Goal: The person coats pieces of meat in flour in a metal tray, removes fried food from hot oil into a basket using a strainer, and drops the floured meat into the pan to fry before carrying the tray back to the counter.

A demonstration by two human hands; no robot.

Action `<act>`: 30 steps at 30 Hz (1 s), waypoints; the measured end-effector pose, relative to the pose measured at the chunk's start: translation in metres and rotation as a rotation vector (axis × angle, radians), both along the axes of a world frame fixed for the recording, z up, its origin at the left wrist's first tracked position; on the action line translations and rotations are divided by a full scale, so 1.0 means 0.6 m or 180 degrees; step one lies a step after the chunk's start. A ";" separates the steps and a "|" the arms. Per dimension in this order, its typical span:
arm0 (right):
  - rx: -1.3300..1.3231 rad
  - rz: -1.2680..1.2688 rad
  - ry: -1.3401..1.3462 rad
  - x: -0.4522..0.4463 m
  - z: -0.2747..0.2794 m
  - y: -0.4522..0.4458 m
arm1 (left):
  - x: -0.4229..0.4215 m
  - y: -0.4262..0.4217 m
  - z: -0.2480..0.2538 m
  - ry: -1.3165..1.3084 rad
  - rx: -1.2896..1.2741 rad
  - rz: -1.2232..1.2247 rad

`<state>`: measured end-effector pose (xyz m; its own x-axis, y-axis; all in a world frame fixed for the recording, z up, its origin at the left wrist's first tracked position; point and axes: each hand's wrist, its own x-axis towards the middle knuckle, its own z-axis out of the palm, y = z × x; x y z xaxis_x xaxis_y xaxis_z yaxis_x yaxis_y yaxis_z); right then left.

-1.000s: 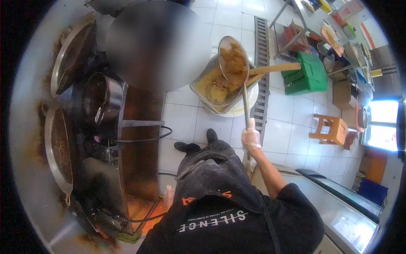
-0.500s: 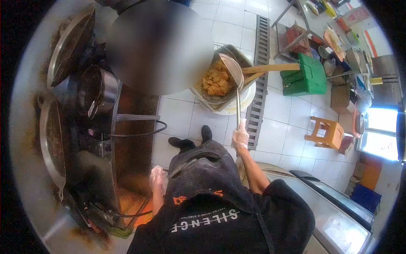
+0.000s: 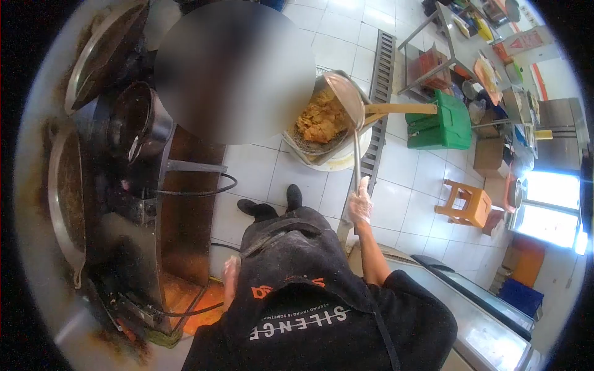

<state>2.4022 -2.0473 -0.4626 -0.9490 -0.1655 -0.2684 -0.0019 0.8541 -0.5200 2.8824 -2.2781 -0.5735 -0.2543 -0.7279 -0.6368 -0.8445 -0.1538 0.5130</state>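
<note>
My right hand [image 3: 360, 203], in a clear plastic glove, is closed around the long handle of a metal skimmer [image 3: 349, 93]. Its wide round head is tilted over the right side of a metal container [image 3: 322, 157]. Inside that container lie golden-brown fried pieces [image 3: 321, 115], apart from my hand. My left hand [image 3: 231, 272], gloved too, hangs beside my dark apron, close to the stove side. The apron partly covers it, and its fingers do not show clearly.
A deep pot [image 3: 147, 123] and large round pans [image 3: 65, 198] stand on the stove at left. Wooden handles [image 3: 402, 108] stick out right of the container. A green bin [image 3: 439, 120], orange stool [image 3: 465, 203] and floor drain grate [image 3: 377, 80] lie to the right.
The skimmer has shifted slightly right and tilted more upright, with my right hand moving right along with it. My left hand has dropped back closer to my body.
</note>
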 end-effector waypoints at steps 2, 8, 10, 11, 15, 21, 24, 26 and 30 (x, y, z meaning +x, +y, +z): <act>-0.0114 -0.0073 0.0213 -0.008 -0.008 -0.003 | -0.026 -0.022 0.003 0.0610 0.0178 0.0595; -0.0562 -0.0615 -0.0340 -0.031 0.057 -0.029 | -0.122 -0.063 0.071 0.1485 0.1077 0.1920; -0.0859 -0.0758 -0.0270 -0.025 0.048 -0.029 | -0.114 -0.064 0.048 0.1464 0.1178 0.2139; -0.1065 -0.0829 -0.0165 -0.021 0.039 -0.031 | -0.105 -0.066 0.036 0.1439 0.1225 0.2253; -0.1086 -0.0818 -0.0412 -0.019 0.091 -0.050 | -0.056 -0.055 0.017 0.0426 0.0932 0.1287; -0.2529 -0.1205 -0.1525 -0.047 0.083 -0.065 | 0.030 -0.026 -0.069 -0.0419 -0.0893 -0.1362; -0.2615 -0.0859 -0.1720 -0.043 0.161 -0.088 | -0.006 0.010 0.061 0.0415 -0.0394 -0.0064; -0.3114 -0.0609 -0.1945 -0.050 0.166 -0.084 | 0.034 0.021 -0.014 0.0717 0.0348 0.1155; -0.3203 0.0242 -0.2184 0.019 0.380 -0.244 | 0.082 0.025 -0.104 -0.0324 -0.0381 0.0436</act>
